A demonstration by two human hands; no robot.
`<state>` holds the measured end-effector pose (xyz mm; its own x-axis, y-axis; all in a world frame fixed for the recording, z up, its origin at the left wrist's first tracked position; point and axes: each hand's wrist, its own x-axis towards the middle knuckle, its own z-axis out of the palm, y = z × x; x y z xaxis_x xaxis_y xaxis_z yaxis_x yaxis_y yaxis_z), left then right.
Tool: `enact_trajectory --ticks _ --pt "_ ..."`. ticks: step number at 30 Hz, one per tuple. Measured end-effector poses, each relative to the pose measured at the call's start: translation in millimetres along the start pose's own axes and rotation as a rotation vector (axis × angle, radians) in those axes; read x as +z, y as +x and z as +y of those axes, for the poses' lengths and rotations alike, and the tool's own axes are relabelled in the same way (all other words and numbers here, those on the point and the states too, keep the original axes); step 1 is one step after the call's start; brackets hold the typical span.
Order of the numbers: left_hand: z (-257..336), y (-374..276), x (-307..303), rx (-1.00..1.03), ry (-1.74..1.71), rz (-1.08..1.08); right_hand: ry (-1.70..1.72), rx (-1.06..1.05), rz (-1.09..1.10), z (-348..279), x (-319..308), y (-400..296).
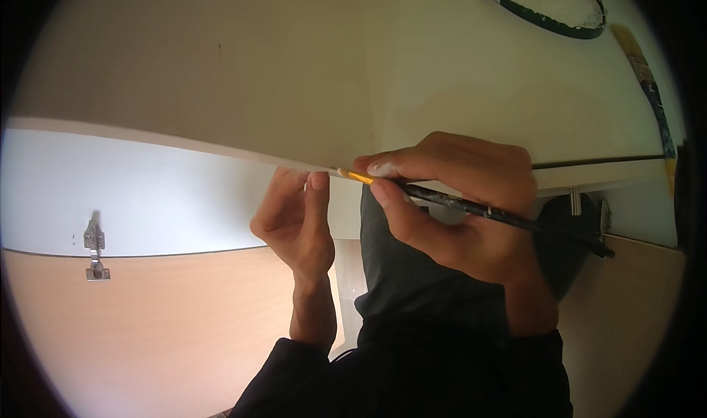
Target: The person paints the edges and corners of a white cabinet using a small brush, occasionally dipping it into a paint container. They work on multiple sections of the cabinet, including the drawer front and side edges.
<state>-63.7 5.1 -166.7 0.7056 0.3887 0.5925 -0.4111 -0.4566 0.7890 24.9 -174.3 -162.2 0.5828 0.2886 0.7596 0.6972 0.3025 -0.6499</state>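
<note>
A slim paintbrush [458, 202] with a black handle and yellow ferrule is pinched between the thumb and fingers of my right hand [464, 197]. White paint marks the handle and my right fingertips. Its pale tip meets the front edge of a cream cabinet panel [165, 144]. My left hand [304, 219] is just below that edge, fingers curled and thumb raised beside the brush tip. Its fingertips are partly hidden at the edge, so I cannot tell whether they grip it.
On the cream surface at upper right lie a dark-rimmed round lid or container [574, 31] with white paint and a flat paintbrush [643, 70]. A metal cabinet hinge [95, 249] joins the wood-toned door [165, 307] at left. More metal fittings [605, 216] show at right.
</note>
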Motion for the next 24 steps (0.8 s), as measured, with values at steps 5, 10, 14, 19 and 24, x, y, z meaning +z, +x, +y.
enact_trajectory --ticks 5,10,14,19,24 --pt "-2.3 1.2 -3.2 0.019 0.064 0.022 -0.046 -0.021 -0.002 -12.4 -18.6 9.3" --pt "-3.8 2.7 5.5 0.047 0.036 0.007 -0.045 0.158 0.144 -31.0 -62.7 16.4" --pt "-6.7 -1.1 9.5 0.016 -0.049 0.010 0.004 0.066 -0.047 -31.5 -85.6 35.9" --pt "-13.6 -2.8 7.3 0.023 -0.040 0.050 0.091 0.226 -0.192 -7.1 -52.6 22.9" --pt "-18.9 -2.2 13.8 0.021 -0.063 0.040 -0.035 0.177 -0.217 -0.4 -35.0 15.1"
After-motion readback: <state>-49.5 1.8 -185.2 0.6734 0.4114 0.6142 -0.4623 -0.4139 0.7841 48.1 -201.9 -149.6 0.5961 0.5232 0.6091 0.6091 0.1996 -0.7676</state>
